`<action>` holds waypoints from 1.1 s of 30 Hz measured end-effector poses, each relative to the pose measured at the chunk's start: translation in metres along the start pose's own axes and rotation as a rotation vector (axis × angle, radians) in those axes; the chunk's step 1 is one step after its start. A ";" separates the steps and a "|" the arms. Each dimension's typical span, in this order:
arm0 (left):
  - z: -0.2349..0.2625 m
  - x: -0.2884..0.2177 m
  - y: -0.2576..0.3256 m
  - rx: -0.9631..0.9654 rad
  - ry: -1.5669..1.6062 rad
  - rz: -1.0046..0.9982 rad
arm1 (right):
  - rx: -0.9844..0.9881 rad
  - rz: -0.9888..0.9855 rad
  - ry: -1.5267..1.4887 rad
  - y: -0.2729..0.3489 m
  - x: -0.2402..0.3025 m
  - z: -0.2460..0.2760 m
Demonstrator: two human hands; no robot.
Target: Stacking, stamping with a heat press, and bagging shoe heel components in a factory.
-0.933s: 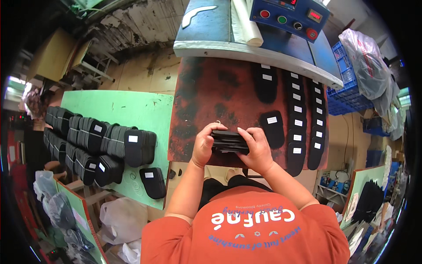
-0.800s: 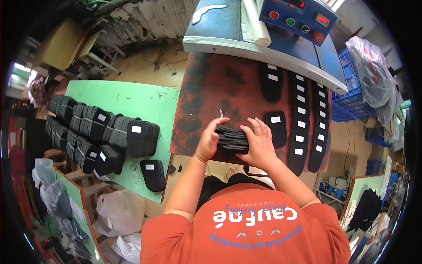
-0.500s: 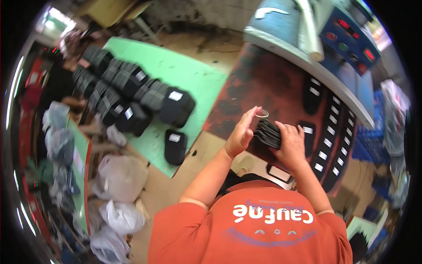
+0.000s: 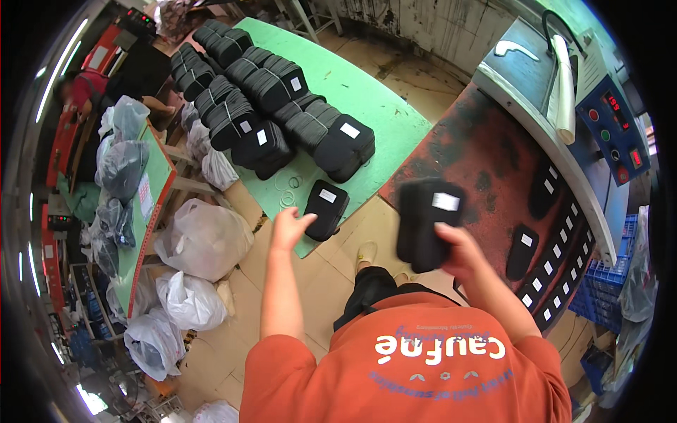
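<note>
**Stack carried off in one hand**

The stack of black insoles (image 4: pixel 428 222) now sits in the right hand (image 4: pixel 457 248) alone, fingers closed round its lower end, a white label showing on the top piece. It hangs in the air over the near edge of the rust-red bench (image 4: pixel 486 155), blurred as if mid-swing. A moment ago both hands squeezed this stack together in front of the body; the left hand (image 4: pixel 288 227) has since let go and reaches out, open and empty, toward a single small black bundle (image 4: pixel 326 207) lying at the near edge of the green bench (image 4: pixel 367 92). By my reckoning the squaring-up is finished and the stack is on its way across to the green side.

Farther back on the green bench stand rows of tied black bundles (image 4: pixel 268 106), a few loose rubber bands (image 4: pixel 285 190) beside them. On the red bench, single insoles with white tags (image 4: pixel 557 247) lie in a line beside a blue control panel (image 4: pixel 615 127). White plastic sacks (image 4: pixel 201 240) crowd the floor to the left.
</note>
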State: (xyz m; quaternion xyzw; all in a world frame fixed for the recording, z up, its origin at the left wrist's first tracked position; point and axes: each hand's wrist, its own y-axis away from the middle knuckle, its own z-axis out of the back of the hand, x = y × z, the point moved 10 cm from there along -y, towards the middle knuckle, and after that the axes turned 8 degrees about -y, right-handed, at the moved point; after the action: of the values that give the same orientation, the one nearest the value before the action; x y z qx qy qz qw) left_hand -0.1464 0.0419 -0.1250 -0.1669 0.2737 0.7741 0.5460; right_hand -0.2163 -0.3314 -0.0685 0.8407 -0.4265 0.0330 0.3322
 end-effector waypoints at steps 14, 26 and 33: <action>-0.033 -0.046 0.056 0.414 0.370 -0.165 | -0.072 -0.015 -0.097 -0.124 -0.122 -0.047; -0.080 -0.291 -0.006 0.605 0.864 -0.776 | -0.733 0.661 1.985 0.040 0.127 -0.049; -0.178 -0.352 0.057 0.721 0.533 -1.110 | -0.861 0.664 1.919 0.034 0.114 -0.003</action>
State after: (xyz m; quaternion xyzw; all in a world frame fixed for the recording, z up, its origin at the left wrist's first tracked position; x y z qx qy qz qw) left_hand -0.0844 -0.3460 -0.0562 -0.2741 0.5113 0.1762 0.7952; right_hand -0.1683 -0.4232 -0.0095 0.1235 -0.1719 0.6082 0.7650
